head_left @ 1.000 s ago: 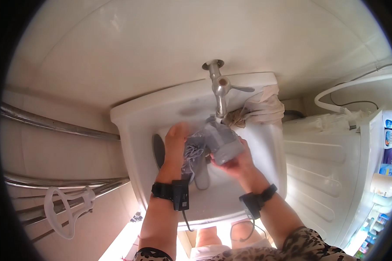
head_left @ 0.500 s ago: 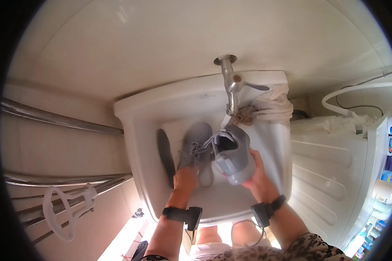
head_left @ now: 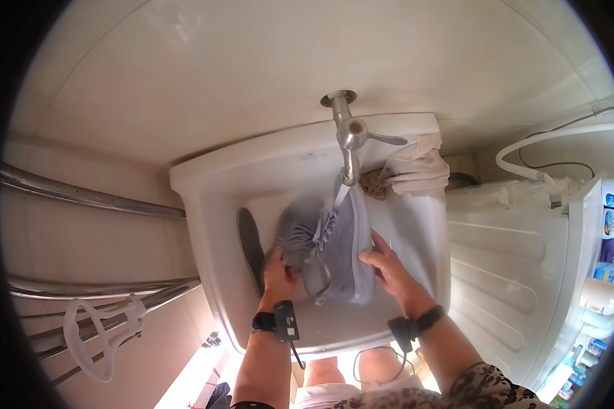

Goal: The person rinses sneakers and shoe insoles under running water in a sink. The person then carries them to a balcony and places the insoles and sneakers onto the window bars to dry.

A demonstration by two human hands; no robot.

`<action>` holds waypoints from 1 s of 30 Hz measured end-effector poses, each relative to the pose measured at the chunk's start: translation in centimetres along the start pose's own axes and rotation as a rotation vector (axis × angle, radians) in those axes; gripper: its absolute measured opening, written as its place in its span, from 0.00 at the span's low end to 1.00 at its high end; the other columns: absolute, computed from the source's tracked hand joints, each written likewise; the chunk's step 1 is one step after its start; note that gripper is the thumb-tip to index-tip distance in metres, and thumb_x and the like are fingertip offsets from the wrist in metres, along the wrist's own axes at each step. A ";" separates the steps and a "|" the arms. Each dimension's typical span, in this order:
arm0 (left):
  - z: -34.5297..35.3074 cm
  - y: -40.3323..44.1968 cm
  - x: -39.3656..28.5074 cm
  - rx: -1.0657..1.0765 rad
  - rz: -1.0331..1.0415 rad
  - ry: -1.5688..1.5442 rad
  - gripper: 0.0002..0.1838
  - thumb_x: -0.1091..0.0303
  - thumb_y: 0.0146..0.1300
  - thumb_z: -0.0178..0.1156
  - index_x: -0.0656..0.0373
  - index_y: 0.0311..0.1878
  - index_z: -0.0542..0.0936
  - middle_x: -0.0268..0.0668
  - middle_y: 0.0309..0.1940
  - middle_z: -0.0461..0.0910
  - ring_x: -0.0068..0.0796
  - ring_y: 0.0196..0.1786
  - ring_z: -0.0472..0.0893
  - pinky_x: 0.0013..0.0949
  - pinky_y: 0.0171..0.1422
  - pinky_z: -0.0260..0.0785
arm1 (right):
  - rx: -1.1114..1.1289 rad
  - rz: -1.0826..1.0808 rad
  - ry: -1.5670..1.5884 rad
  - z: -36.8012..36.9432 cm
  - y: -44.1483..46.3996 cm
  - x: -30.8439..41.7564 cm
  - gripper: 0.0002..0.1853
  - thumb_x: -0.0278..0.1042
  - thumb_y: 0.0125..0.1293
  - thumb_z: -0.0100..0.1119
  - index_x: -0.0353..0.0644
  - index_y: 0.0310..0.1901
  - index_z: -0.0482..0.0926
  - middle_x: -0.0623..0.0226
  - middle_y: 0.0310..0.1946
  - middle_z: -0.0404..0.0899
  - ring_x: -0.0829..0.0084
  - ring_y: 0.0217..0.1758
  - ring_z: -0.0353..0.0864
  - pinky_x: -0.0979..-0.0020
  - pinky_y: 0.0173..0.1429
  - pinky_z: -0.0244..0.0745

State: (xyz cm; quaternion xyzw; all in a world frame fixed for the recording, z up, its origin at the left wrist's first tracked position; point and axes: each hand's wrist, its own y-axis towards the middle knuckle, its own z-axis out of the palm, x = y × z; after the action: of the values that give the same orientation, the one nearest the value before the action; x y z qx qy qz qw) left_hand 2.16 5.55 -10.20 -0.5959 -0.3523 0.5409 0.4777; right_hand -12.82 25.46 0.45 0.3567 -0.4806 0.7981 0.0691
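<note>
Water runs from the metal tap (head_left: 351, 140) onto a grey shoe (head_left: 344, 249), which lies tilted on its side in the white sink (head_left: 327, 327), its pale sole facing right. My right hand (head_left: 389, 269) is beside that sole, thumb and fingers apart. A second grey laced shoe (head_left: 295, 228) lies to the left, partly behind the first. My left hand (head_left: 278, 276) is closed at the heel end of this second shoe, with its fingertips partly hidden. A dark insole (head_left: 250, 245) leans along the sink's left wall.
A wrung cloth (head_left: 419, 167) hangs over the sink's back right corner. Metal pipes (head_left: 95, 198) and a white plastic hanger (head_left: 89, 337) are at the left. To the right stand a white appliance (head_left: 505, 273) and several bottles (head_left: 610, 252).
The right-hand shoe has turned from upright, opening showing, onto its side under the water. My right hand has opened beside it. My left hand has moved slightly up and left.
</note>
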 end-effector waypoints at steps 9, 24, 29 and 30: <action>3.3 -6.3 1.7 -0.177 0.990 0.860 0.17 0.61 0.58 0.63 0.67 0.23 0.77 0.42 0.21 0.76 0.38 0.26 0.74 0.37 0.35 0.66 | -0.371 -0.314 -0.838 0.6 0.6 -0.6 0.52 0.45 0.45 0.69 0.38 0.70 0.53 0.51 0.54 0.71 0.57 0.57 0.74 0.64 0.59 0.69; 7.2 -8.9 0.6 0.620 1.058 1.245 0.22 0.57 0.61 0.60 0.62 0.53 0.74 0.42 0.48 0.77 0.37 0.49 0.77 0.36 0.55 0.69 | -0.574 -0.206 -0.844 -0.1 -1.5 -0.6 0.52 0.50 0.44 0.70 0.35 0.68 0.57 0.46 0.52 0.72 0.53 0.56 0.74 0.62 0.60 0.69; 9.7 -9.6 0.8 0.592 0.416 0.104 0.33 0.46 0.63 0.59 0.64 0.60 0.68 0.39 0.53 0.75 0.35 0.56 0.73 0.39 0.63 0.64 | -0.545 -0.235 -0.823 0.2 -1.1 -1.3 0.51 0.50 0.44 0.70 0.34 0.68 0.57 0.44 0.53 0.72 0.53 0.57 0.74 0.63 0.60 0.69; 10.4 -10.0 0.3 0.538 0.373 -0.085 0.33 0.47 0.64 0.58 0.65 0.60 0.67 0.40 0.53 0.75 0.36 0.57 0.73 0.40 0.65 0.63 | -0.536 -0.244 -0.826 0.3 -1.0 -1.4 0.51 0.50 0.44 0.70 0.33 0.67 0.57 0.44 0.53 0.72 0.53 0.57 0.74 0.63 0.60 0.68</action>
State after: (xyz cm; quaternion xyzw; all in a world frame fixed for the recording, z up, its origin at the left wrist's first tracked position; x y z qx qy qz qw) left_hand -7.03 10.69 -0.37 -0.4794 -0.1013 0.7172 0.4955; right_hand -11.20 26.07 0.38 0.6660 -0.6104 0.4252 0.0552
